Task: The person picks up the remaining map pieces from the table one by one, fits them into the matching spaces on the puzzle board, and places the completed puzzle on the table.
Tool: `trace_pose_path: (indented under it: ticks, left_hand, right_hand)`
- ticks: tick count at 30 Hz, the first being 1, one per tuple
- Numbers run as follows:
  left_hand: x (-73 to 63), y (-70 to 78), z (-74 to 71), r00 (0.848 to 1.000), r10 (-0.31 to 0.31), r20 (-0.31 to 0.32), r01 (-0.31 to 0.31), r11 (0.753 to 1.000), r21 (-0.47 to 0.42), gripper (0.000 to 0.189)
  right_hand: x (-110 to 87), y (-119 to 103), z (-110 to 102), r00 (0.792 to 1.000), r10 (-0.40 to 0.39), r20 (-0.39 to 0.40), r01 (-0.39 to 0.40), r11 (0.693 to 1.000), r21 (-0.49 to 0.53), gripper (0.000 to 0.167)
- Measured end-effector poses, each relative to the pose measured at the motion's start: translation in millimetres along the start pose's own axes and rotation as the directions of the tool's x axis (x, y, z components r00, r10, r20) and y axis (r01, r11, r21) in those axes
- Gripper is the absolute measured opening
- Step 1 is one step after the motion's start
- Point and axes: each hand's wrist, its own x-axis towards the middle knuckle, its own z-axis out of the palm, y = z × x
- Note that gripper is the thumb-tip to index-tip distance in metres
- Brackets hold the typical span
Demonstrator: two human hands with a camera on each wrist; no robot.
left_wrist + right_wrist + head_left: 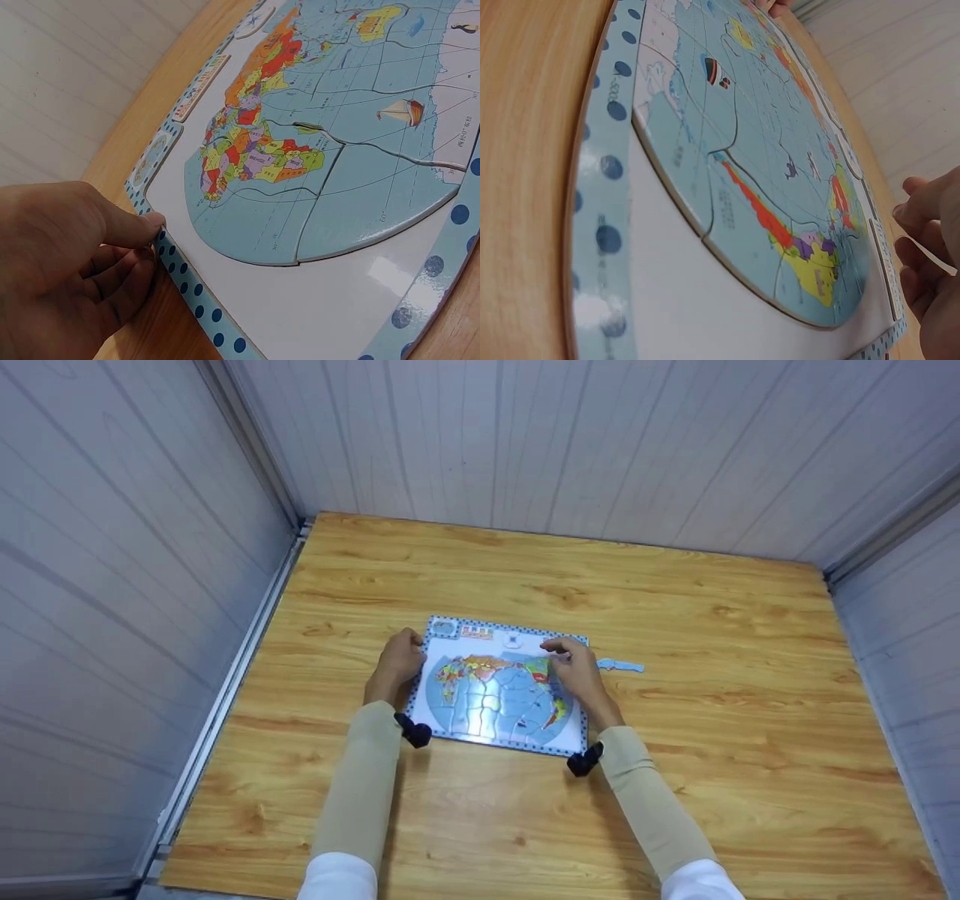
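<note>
A world map jigsaw puzzle (pixel 487 735) lies flat, its oval of blue sea and coloured land set in a white board with a dotted blue border. At the board's left edge, my left hand (pixel 71 262) pinches the border, thumb on top and the other fingers bent at the side. My right hand (pixel 576 671) is over the upper right of the puzzle, fingers loosely bent. In the right wrist view, that hand (pixel 934 255) appears beside the border with nothing visible between its fingertips. A narrow blue piece (pixel 622 665) lies on the table just right of it.
The wooden table (pixel 750 720) extends on all sides of the board. Pale panel walls (pixel 480 442) stand behind it and at both sides. A small black device (pixel 414 730) is strapped to each wrist.
</note>
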Motion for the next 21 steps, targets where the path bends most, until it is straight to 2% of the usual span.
trace_pose_path:
  ticks: [2,9,16,21]
  left_hand:
    - [0.8,3.2,1.7,1.0,-0.002,0.001,0.002,1.0,-0.005,0.027]
    - [7.1,10.7,8.9,0.997,0.074,0.001,-0.074,0.997,0.025,0.027]
    - [7.8,6.1,6.3,0.999,0.018,0.033,-0.019,1.0,0.025,0.027]
    - [4.1,1.7,-0.9,0.999,-0.018,0.028,0.017,1.0,0.015,0.027]
  right_hand:
    - [-1.1,0,-5,1.0,-0.009,-0.002,0.009,1.0,0.003,0.026]
    - [-3.8,2,-20,0.998,-0.036,-0.056,0.035,0.999,-0.015,0.024]
    - [-4.2,5,-22,0.998,0.009,-0.068,-0.01,1.0,-0.015,0.025]
    - [-1.3,5,-19,0.997,-0.01,-0.078,0.01,1.0,-0.006,0.024]
